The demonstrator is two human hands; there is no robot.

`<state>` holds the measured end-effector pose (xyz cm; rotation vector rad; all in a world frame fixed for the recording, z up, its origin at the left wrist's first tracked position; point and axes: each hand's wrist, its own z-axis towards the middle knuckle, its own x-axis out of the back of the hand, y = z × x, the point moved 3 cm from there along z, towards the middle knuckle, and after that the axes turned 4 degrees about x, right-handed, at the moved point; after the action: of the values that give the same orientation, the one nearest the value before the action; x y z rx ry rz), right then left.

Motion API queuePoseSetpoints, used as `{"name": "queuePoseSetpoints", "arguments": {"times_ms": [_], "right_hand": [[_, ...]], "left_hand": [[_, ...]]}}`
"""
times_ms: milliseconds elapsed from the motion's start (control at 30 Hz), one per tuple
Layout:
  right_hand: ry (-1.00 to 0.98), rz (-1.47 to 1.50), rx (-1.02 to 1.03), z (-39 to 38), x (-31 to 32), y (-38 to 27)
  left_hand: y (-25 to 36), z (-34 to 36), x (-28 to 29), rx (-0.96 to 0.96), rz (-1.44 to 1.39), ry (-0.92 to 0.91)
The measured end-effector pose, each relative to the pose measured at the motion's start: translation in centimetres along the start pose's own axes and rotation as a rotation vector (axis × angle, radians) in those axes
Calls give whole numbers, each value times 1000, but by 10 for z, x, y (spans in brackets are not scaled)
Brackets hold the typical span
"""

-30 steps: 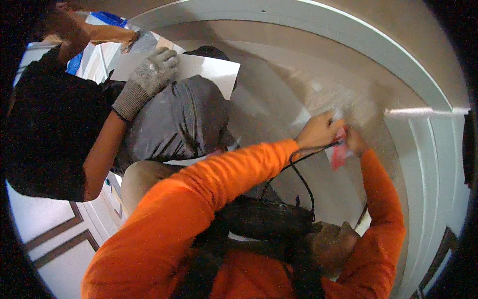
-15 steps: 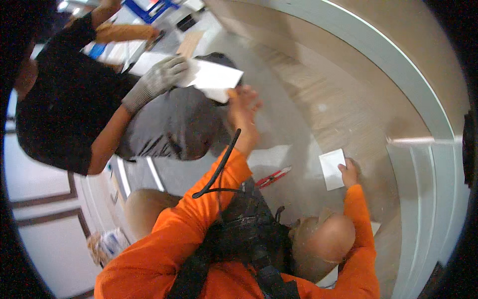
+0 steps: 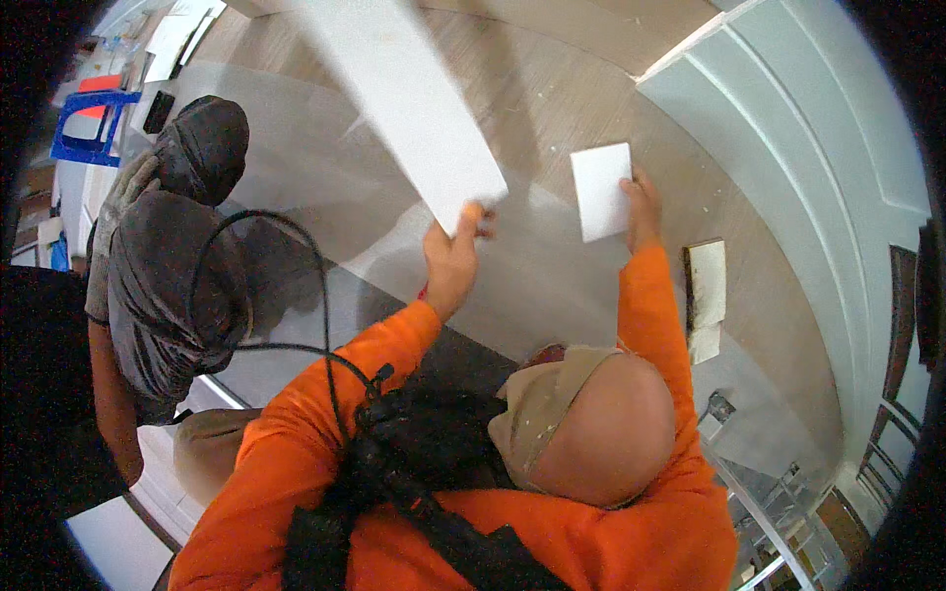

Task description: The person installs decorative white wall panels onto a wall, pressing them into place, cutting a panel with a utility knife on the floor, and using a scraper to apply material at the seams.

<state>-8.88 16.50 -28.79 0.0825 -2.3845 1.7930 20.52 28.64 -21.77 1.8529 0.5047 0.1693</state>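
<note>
Left hand (image 3: 453,264): I see thumb and fingers closed on the near end of the long white panel (image 3: 409,98), which slants away over the floor (image 3: 690,197) and past the head view's upper edge.
Right hand (image 3: 643,209): I see it curled on the right edge of the small white board (image 3: 600,192), apart from the panel.
Panel risk: I'd judge it could twist or dip, being pinched at one end only; the black cable (image 3: 323,281) looped by the left sleeve (image 3: 389,335) could snag.
Containers: none I can make out; the blue frame (image 3: 84,155) I can't identify.
</note>
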Motion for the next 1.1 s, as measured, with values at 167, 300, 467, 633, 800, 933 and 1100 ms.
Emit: {"name": "queuePoseSetpoints", "arguments": {"times_ms": [167, 300, 467, 633, 800, 933, 1100], "right_hand": [[578, -28, 288, -43, 69, -47], [517, -359, 694, -77, 80, -80], [-251, -733, 782, -70, -50, -88], [-538, -835, 601, -38, -135, -81], [-422, -1108, 886, -22, -144, -61], [-513, -1257, 770, -23, -146, -39], [-485, -1158, 780, 5, -150, -41]], "left_hand": [[-54, -13, 60, -6, 493, -316], [-34, 29, 46, -130, 1010, -823], [-7, 103, 27, 91, 1214, -887], [-6, 138, 46, -117, 996, -403], [-44, 116, 55, -342, 1229, -307], [-48, 100, 46, -368, 1218, -281], [-42, 96, 39, -380, 1072, -177]]}}
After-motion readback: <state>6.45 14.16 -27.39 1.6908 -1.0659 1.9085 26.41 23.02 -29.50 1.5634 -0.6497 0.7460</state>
